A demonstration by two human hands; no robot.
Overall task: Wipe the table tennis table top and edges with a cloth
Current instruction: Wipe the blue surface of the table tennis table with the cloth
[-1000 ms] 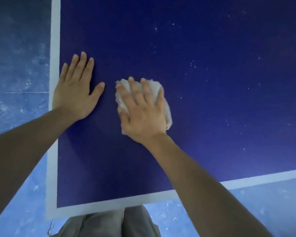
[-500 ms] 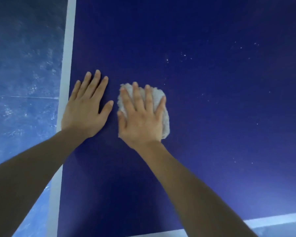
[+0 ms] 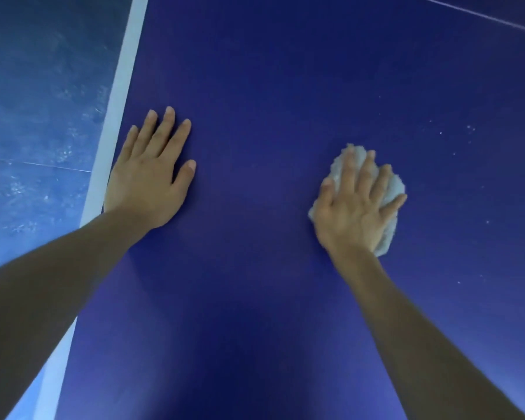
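Note:
The dark blue table tennis table top (image 3: 270,116) fills most of the head view, with a white side line (image 3: 115,95) along its left edge. My left hand (image 3: 152,177) lies flat on the top just inside that line, fingers straight and spread. My right hand (image 3: 356,204) presses flat on a white fluffy cloth (image 3: 393,192) further right on the top. The cloth shows around my fingers and along the right side of my palm; most of it is hidden under the hand.
Beyond the left edge lies a scuffed light blue floor (image 3: 37,116). Small white specks (image 3: 455,144) dot the table top to the right of the cloth. A thin white line (image 3: 482,15) crosses the far right corner of the view.
My right hand has slid the cloth to the right, away from my left hand. The left hand stays flat by the side line. The view has tilted forward, and the near end line has left it.

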